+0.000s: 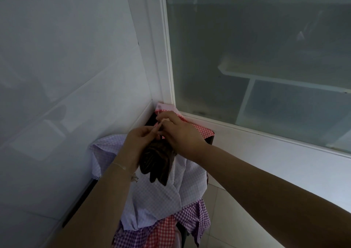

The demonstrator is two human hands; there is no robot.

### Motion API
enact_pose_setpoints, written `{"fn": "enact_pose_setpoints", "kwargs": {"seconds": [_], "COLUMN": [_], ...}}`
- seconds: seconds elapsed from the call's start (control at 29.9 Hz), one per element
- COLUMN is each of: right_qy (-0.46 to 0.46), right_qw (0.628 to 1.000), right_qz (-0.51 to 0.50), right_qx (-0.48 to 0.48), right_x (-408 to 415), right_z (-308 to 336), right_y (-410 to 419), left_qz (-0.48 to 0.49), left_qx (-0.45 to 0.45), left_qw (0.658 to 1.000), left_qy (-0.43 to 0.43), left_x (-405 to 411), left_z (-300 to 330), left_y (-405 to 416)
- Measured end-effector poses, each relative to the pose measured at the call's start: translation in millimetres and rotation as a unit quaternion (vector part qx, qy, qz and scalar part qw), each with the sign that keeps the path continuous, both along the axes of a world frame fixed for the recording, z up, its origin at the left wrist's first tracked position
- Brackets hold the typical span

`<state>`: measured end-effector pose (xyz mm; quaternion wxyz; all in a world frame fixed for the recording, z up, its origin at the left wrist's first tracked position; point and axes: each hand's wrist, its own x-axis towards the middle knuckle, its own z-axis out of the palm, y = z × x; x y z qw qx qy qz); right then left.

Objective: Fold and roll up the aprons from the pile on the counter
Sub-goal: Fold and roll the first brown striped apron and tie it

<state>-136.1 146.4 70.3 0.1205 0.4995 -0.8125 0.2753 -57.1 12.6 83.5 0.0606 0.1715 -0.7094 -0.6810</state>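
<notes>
A dark brown rolled apron (156, 163) is held up over the pile of aprons. My left hand (139, 140) grips its upper end from the left, fingers curled. My right hand (180, 132) pinches something thin, likely the apron's strap, at the top of the roll; the strap itself is mostly hidden by my fingers. Beneath them lies a pale lilac checked apron (157, 196), with purple checked (191, 215) and red checked (161, 230) aprons under it. Another red checked apron (201, 130) lies behind my hands in the corner.
The pile sits on a narrow dark counter (210, 139) pushed into a corner. A white wall (66, 77) stands at the left and a frosted glass panel (266, 58) in a white frame at the right. Pale floor tiles (228, 219) show at the lower right.
</notes>
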Motion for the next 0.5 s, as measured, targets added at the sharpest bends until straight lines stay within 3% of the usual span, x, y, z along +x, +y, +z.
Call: {"fn": "enact_pose_setpoints", "kwargs": {"seconds": [0.1,0.2,0.27,0.33,0.5], "right_qy": [0.002,0.001,0.006,-0.048,-0.268], "right_qw": [0.999,0.996,0.995,0.995,0.963], "right_qz": [0.044,0.029,0.019,0.007,0.004], "right_qx": [0.027,0.083,0.099,0.088,0.018], "right_x": [-2.4,-5.1,-5.8,-5.4,-3.7], "right_z": [0.2,13.3,21.0,27.4,39.5], "right_y": [5.8,10.0,11.4,12.4,11.8], "left_qz": [-0.079,-0.124,-0.164,-0.163,-0.073], "left_qx": [-0.024,-0.104,-0.096,-0.069,-0.123], "left_qw": [0.996,0.983,0.978,0.982,0.989], "left_qy": [-0.042,-0.084,-0.082,-0.067,-0.035], "left_x": [-0.2,0.9,4.1,4.0,-5.2], "left_z": [1.0,0.1,3.8,6.1,5.0], "left_y": [-6.9,-11.0,-8.2,-2.2,1.4]}}
